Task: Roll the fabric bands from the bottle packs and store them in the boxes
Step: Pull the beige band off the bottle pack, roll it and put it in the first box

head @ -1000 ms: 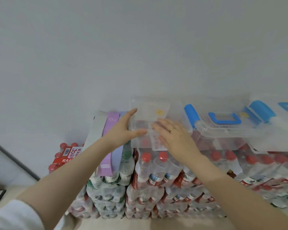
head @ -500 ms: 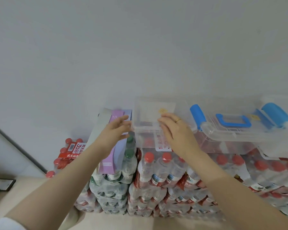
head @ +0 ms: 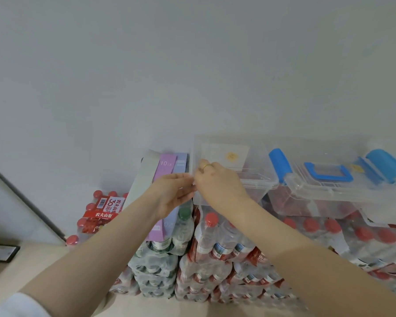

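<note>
An open clear plastic box (head: 260, 177) stands on the red-capped bottle packs (head: 217, 243) against the wall. Its bottom shows a white label with a yellow sticker. My right hand (head: 217, 185), wearing a ring, curls over the box's left wall. Fingertip to fingertip with it, my left hand (head: 172, 195) pinches at that same left front corner. Three flat fabric bands, grey (head: 144, 177), purple (head: 164, 170) and lavender (head: 180, 164), lie draped over the green-capped bottle pack (head: 157, 259) just left of the box, partly hidden by my left hand.
To the right stands a second clear box (head: 311, 202) with a lid, a blue handle (head: 327, 173) and blue latches. A lower red-capped pack (head: 96, 216) sits at the left by the wall. Beige floor (head: 44, 261) and a dark flat object (head: 2, 252) lie at lower left.
Both hands slid from the front of the clear box to its left front corner and closed together there. The camera moved closer and slightly left.
</note>
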